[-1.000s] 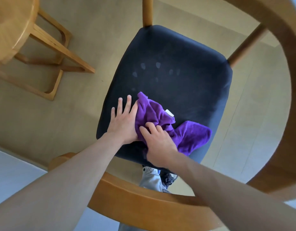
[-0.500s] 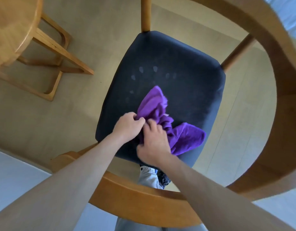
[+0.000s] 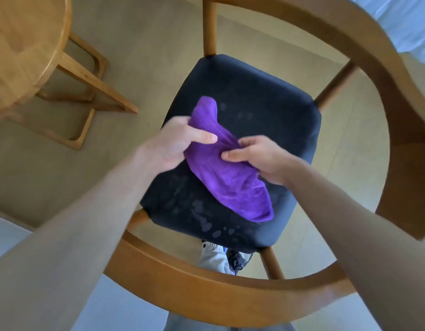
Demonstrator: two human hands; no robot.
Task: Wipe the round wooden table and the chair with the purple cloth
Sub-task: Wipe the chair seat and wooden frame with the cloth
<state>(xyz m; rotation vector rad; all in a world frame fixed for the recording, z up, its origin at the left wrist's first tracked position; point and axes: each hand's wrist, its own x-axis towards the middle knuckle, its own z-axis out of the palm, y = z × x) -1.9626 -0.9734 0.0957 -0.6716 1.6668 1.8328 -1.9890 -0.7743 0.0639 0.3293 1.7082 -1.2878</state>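
The purple cloth hangs stretched between both hands, lifted above the chair's dark padded seat. My left hand grips its upper left part, thumb laid over the fabric. My right hand pinches the cloth's middle edge; the lower end droops toward the seat's front right. The chair's curved wooden back rail runs under my forearms. Pale damp spots mark the seat near its front edge. The round wooden table fills the upper left corner.
The table's wooden legs and base frame stand on the beige floor left of the chair. The chair's armrest loop curves round the right side. My shoe and trouser leg show below the seat.
Both hands took hold of the cloth and lifted it off the seat, spreading it between them. The left hand, flat on the seat a second ago, now grips the cloth.
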